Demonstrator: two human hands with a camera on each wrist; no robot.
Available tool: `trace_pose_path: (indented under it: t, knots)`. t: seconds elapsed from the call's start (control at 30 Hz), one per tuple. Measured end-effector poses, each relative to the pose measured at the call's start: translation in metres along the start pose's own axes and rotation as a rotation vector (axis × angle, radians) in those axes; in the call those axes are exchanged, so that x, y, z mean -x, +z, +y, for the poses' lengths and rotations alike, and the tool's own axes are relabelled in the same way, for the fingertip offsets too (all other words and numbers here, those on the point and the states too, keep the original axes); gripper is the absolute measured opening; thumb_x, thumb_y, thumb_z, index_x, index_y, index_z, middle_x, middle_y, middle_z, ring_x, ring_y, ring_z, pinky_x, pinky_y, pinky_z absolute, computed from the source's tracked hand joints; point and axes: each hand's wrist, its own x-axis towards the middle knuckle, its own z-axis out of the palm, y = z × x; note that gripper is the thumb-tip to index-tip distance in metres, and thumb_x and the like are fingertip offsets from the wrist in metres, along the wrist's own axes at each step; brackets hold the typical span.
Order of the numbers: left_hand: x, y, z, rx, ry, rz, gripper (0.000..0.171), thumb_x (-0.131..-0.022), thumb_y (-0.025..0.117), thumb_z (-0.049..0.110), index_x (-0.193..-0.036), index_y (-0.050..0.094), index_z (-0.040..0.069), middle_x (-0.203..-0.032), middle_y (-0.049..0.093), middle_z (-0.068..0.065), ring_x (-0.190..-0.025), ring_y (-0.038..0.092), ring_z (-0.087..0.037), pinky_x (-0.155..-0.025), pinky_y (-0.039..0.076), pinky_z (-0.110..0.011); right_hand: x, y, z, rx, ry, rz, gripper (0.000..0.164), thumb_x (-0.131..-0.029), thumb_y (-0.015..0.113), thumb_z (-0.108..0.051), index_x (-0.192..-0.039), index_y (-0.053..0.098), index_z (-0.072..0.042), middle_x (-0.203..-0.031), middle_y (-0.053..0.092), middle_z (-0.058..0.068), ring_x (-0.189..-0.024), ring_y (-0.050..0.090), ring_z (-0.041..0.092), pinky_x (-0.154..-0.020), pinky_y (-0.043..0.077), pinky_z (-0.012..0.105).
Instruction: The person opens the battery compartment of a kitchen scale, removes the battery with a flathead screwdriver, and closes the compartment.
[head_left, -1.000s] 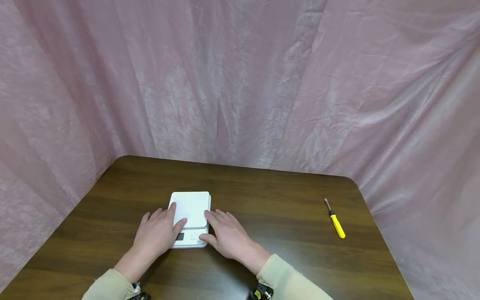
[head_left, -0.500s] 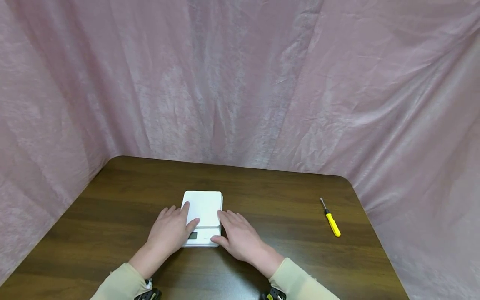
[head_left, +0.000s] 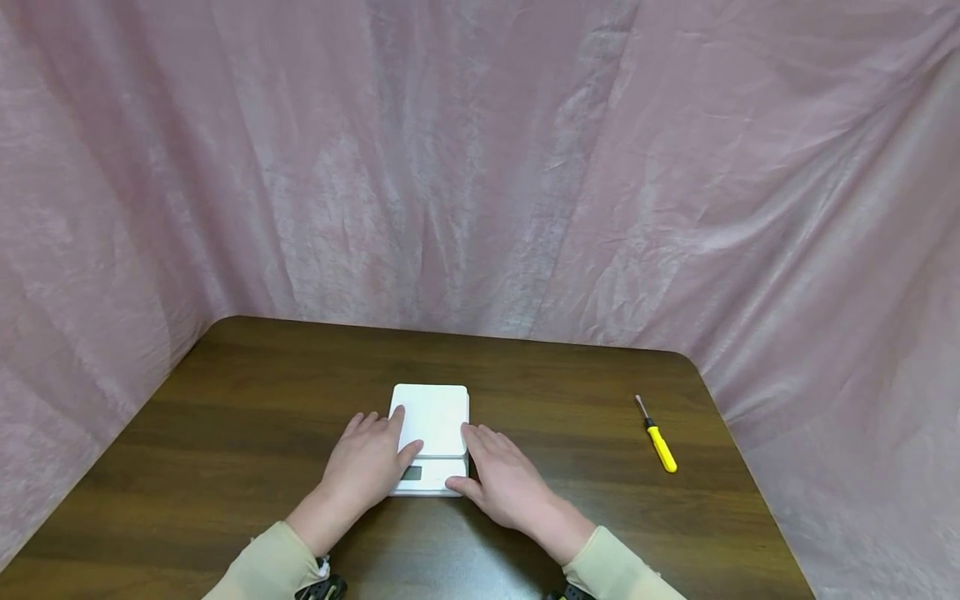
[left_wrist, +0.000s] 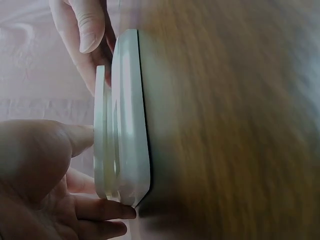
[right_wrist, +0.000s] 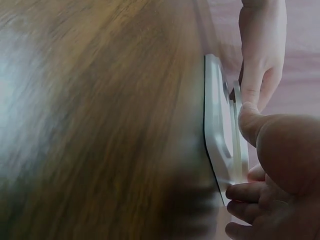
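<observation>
Scale (head_left: 433,421) sits between left hand (head_left: 363,462) and right hand (head_left: 507,482), fingers extended against it, well short of the far table edge (head_left: 431,337).

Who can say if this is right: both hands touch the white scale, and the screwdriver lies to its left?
No: the head view shows the screwdriver to the right of the white scale; the left hand and right hand touch it.

The head view is evenly lit, with glare on the near table (head_left: 525,375), soft shadow under the right hand (head_left: 510,483) and a washed-out scale (head_left: 435,417). Both wrist views are dimmer, hazy, their wood grain blurred.
</observation>
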Motion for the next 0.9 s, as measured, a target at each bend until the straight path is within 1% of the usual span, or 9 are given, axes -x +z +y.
trace_pose_path:
  t: [0.23,0.43,0.7,0.9]
  knots:
    - [-0.006,0.001,0.013,0.020,0.012,-0.009,0.069,-0.109,0.071,0.041,-0.155,0.055,-0.008,-0.140,0.070,-0.028,-0.140,0.059,-0.052,-0.126,0.035,-0.065,0.008,-0.006,0.011,-0.046,0.036,-0.009,0.078,-0.110,0.068,-0.044,-0.165,0.042,0.005,-0.164,0.050,0.027,-0.155,0.047,0.041,-0.126,0.039,0.055]
    - [-0.012,0.005,0.023,0.032,0.028,-0.007,0.069,-0.109,0.072,0.042,-0.155,0.057,-0.007,-0.141,0.070,-0.027,-0.140,0.059,-0.051,-0.126,0.035,-0.064,0.013,-0.010,0.020,-0.064,0.049,0.002,0.078,-0.110,0.070,-0.043,-0.164,0.042,0.006,-0.163,0.051,0.028,-0.153,0.048,0.042,-0.125,0.040,0.057]
    - [-0.017,0.008,0.030,0.030,0.060,0.011,0.068,-0.108,0.073,0.040,-0.154,0.058,-0.007,-0.140,0.071,-0.027,-0.138,0.061,-0.050,-0.125,0.037,-0.063,0.020,-0.018,0.027,-0.096,0.062,0.017,0.076,-0.109,0.072,-0.039,-0.163,0.043,0.007,-0.162,0.052,0.030,-0.153,0.048,0.044,-0.126,0.039,0.057]
    - [-0.019,0.011,0.033,0.040,0.080,0.010,0.068,-0.108,0.073,0.041,-0.154,0.058,-0.006,-0.140,0.071,-0.025,-0.138,0.062,-0.048,-0.125,0.038,-0.063,0.022,-0.018,0.034,-0.106,0.091,0.032,0.076,-0.109,0.071,-0.041,-0.163,0.045,0.006,-0.160,0.054,0.030,-0.152,0.048,0.045,-0.125,0.039,0.059]
